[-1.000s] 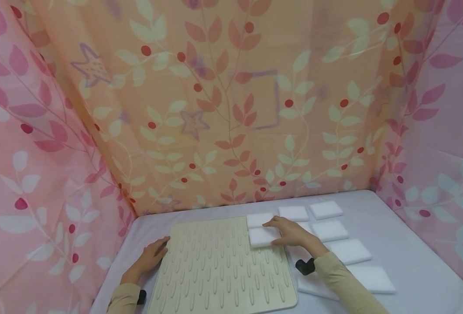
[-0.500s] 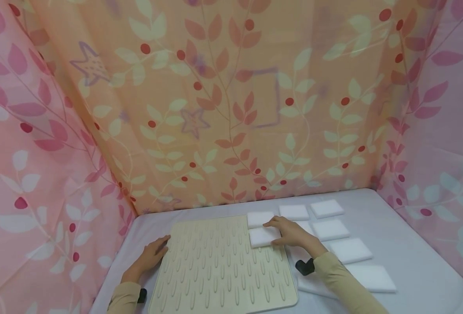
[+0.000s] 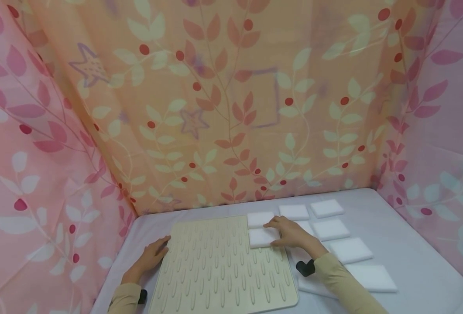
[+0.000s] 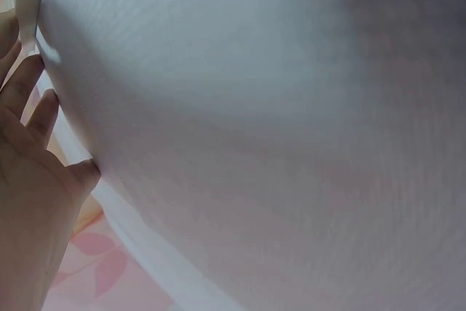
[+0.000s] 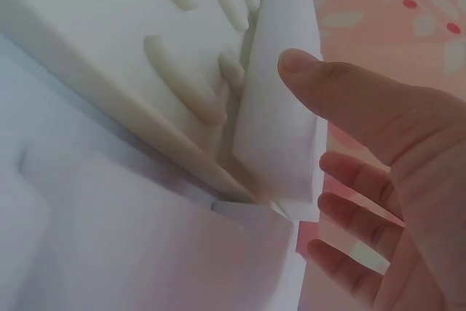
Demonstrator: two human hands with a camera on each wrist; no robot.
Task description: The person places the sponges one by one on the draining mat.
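Observation:
A cream rubbery mat with rows of raised oblong ridges lies on the table. On its far right corner sit two flat white sponges, a far one and a nearer one, edge to edge. My right hand holds the nearer sponge, thumb at its near edge and index finger at its far edge. In the right wrist view the thumb lies against a sponge, with the other fingers beyond it. My left hand rests by the mat's left edge, its fingertips touching it, fingers loosely extended.
Several more white sponges lie in rows on the table right of the mat, some partly hidden under the right arm. A white cloth covers the table. Leaf-patterned curtains stand behind and on both sides.

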